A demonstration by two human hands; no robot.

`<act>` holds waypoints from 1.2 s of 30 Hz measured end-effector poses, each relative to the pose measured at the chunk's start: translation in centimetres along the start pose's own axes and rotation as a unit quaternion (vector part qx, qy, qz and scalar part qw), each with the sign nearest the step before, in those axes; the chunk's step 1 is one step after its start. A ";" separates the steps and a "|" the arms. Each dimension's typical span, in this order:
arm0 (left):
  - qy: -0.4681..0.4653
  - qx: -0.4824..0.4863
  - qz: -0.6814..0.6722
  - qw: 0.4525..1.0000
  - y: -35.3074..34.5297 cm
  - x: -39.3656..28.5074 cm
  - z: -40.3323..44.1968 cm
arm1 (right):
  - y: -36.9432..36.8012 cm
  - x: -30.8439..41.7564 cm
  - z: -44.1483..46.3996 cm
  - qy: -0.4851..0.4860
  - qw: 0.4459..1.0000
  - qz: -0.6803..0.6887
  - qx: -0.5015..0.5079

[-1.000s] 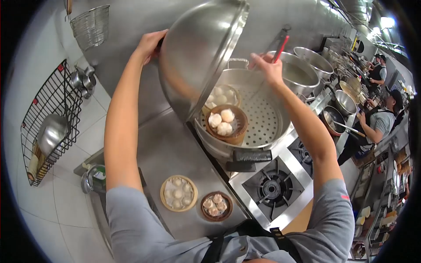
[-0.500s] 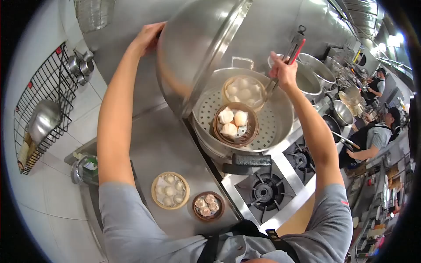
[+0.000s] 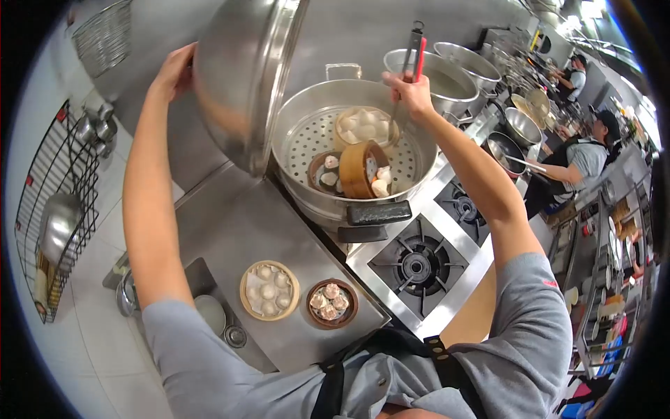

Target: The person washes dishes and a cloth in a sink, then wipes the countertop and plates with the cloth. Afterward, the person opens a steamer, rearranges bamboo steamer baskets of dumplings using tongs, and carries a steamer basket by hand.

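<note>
My left hand [image 3: 174,72] is closed at the far side of a big domed steel lid [image 3: 234,91], which stands tilted up beside the steamer pot [image 3: 296,183]. My right hand [image 3: 410,95] grips red-and-black tongs [image 3: 419,61], their tips down at a pale bamboo steamer [image 3: 347,142] of white dumplings [image 3: 368,126]. On the perforated tray [image 3: 299,143], a brown bamboo steamer [image 3: 354,171] is tipped on its side. Dumplings [image 3: 381,181] spill from its right opening. Left of it, another dark steamer [image 3: 315,167] shows more dumplings, partly covered by the tipped one.
On the steel counter [image 3: 230,223] sit a steamer of pale dumplings [image 3: 269,290] and a dark steamer of topped dumplings [image 3: 329,304]. Burners [image 3: 417,267] lie in front of the pot. Large pots [image 3: 447,80] stand behind; two people [image 3: 586,157] are at the right.
The upper brown steamer has gone from upright to lying on its side, its dumplings sliding out and a lower steamer uncovered. Both hands keep their holds; the whole view has shifted.
</note>
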State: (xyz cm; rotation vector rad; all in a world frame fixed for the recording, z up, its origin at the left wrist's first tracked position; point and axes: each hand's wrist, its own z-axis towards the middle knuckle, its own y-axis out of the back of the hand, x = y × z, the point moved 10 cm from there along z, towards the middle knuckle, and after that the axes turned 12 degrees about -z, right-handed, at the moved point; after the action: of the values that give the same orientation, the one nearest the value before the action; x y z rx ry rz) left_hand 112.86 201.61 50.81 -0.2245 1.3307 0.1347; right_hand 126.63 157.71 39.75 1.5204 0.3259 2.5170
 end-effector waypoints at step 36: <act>0.024 -0.014 0.074 0.997 -0.5 0.7 3.9 | -7.0 13.7 -6.1 0.023 0.962 0.264 0.066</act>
State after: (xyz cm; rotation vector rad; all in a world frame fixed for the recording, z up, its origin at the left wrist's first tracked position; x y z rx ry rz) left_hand 116.81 202.01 51.06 -0.1535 1.3931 0.2753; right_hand 115.21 167.48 46.66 1.7972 0.1009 2.9865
